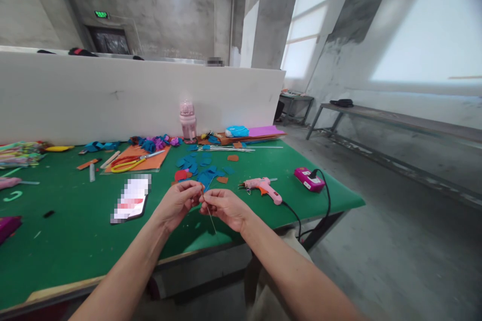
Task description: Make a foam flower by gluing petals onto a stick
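Note:
Above the table's front edge, my left hand [181, 203] and my right hand [226, 206] meet with fingertips pinched together. Between them is a thin wire [212, 221], its lower end slanting down below my right fingers. A small brown piece [202, 187] shows at the wire's top, against my left fingertips; its shape is mostly hidden. Just beyond the hands lie blue felt cutouts [206, 176], with a red cutout [181, 175] and several brown ones [222, 179]. A pink glue gun [265, 189] rests to the right of my right hand.
On the green table [86, 230] lie a phone [131, 198], yellow-handled scissors [130, 163] on orange sheets [160, 160], and wires [233, 149]. A pink bottle [188, 123] stands against the white partition [131, 95]. A magenta power box [309, 179] with a black cord sits right.

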{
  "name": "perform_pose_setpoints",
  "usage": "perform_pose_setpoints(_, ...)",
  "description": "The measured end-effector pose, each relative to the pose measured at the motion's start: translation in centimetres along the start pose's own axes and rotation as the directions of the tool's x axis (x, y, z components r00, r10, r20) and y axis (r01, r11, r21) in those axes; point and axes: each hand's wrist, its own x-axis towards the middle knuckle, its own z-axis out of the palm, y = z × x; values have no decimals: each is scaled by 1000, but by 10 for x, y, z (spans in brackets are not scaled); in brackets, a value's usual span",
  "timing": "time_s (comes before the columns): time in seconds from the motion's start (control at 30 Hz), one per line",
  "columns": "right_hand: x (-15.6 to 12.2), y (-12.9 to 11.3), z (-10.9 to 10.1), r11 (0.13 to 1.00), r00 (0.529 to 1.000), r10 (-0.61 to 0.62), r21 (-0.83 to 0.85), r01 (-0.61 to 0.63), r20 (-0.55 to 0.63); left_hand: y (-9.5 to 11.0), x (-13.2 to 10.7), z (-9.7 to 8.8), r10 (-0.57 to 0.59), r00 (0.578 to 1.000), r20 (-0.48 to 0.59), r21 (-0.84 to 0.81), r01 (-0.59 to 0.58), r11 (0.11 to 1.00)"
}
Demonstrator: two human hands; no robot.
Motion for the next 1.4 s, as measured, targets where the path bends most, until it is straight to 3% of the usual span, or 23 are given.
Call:
perform_pose_setpoints(0.43,-1,-2,0,996,998,-25,-91,19,-58,-2,0,-2,4,1000,-18,82,-3,997)
perform_pose_setpoints(0.7,-2,-4,7,981,988,-77,-189,50,-134,0,1,-3,-19,999,-29,6,19,1000)
perform_pose_setpoints(0.83,1,-4,7,972,966,-155,-205,113,-207,0,2,-3,-19,998,-60,-10,18,1000)
perform_pose_setpoints(0.97,2,-3,7,954,956,-218,-250,166,-197,-4,2,0,8,999,-52,99,-3,995)
perform_pose_setpoints(1.4,2,0,8,976,976,-124,-200,87,-180,-1,3,3,24,994,-111,115,-12,993)
